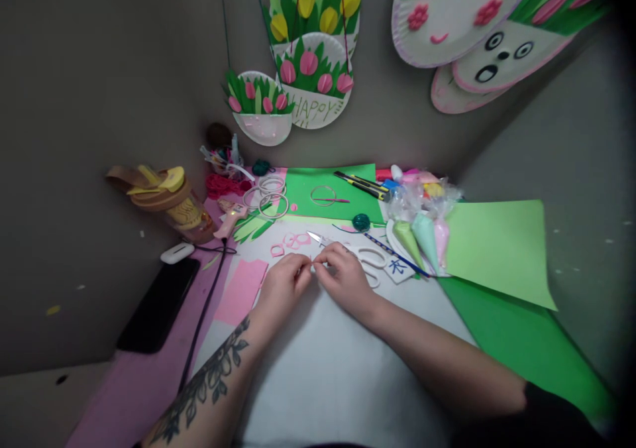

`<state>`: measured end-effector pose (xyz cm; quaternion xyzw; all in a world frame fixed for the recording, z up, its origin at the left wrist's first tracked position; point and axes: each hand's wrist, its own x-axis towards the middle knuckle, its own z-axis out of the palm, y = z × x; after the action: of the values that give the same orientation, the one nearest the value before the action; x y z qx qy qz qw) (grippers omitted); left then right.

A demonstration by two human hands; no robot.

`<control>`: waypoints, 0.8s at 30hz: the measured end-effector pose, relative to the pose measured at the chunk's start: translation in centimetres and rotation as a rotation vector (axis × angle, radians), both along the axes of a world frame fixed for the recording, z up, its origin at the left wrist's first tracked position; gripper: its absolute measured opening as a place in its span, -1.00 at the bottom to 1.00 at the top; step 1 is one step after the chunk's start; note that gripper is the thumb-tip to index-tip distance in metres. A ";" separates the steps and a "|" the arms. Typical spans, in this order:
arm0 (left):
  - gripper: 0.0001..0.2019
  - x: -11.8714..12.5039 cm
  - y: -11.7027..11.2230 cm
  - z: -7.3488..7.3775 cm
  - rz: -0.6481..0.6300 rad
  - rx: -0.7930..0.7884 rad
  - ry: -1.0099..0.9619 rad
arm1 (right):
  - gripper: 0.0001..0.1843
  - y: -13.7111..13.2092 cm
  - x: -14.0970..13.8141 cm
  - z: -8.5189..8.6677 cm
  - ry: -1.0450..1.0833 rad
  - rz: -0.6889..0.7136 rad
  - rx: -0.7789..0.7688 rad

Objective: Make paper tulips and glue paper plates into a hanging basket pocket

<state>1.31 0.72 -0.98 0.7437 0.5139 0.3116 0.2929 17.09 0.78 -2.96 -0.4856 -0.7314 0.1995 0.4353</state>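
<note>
My left hand (283,282) and my right hand (345,276) meet over a white sheet (328,362), fingertips pinched together on a tiny piece that I cannot make out. White-handled scissors (365,257) lie just behind my right hand, blades pointing left. Pink paper cut-outs (291,242) lie just beyond my fingers. A pink paper piece (241,290) lies left of my left hand.
A hot glue gun (231,221) with its black cable, several wire rings (271,196), a dark phone (159,312), a white case (177,252), a bottle (179,206), green paper sheets (499,249), pastel cones (422,236), cutters (362,184), a pencil (392,252). Paper-plate flower crafts (311,77) hang on the wall.
</note>
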 end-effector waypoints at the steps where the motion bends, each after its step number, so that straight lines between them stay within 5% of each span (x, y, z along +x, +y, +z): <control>1: -0.86 0.0 0.0 0.1 0.003 -0.007 -0.004 | -0.88 0.0 0.0 0.0 0.009 0.003 -0.002; 5: -0.85 -0.3 0.3 0.6 0.097 -0.096 -0.085 | -0.87 0.7 0.6 0.3 0.082 -0.036 -0.022; 11: -0.84 -0.9 1.1 1.5 0.264 -0.263 -0.282 | -0.92 1.9 1.8 0.1 0.188 -0.346 -0.020; 17: -0.87 -0.5 1.1 1.4 0.209 -0.384 -0.370 | -0.81 0.6 1.0 -0.2 -0.113 -0.022 0.190; 24: -0.87 0.0 0.4 1.1 0.095 -0.487 -0.471 | -0.87 -0.2 0.5 0.2 -0.211 -0.003 0.239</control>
<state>1.36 1.17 0.13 0.5349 0.5254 0.3563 0.5576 17.55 0.58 -2.76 -0.4499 -0.7908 0.0582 0.4109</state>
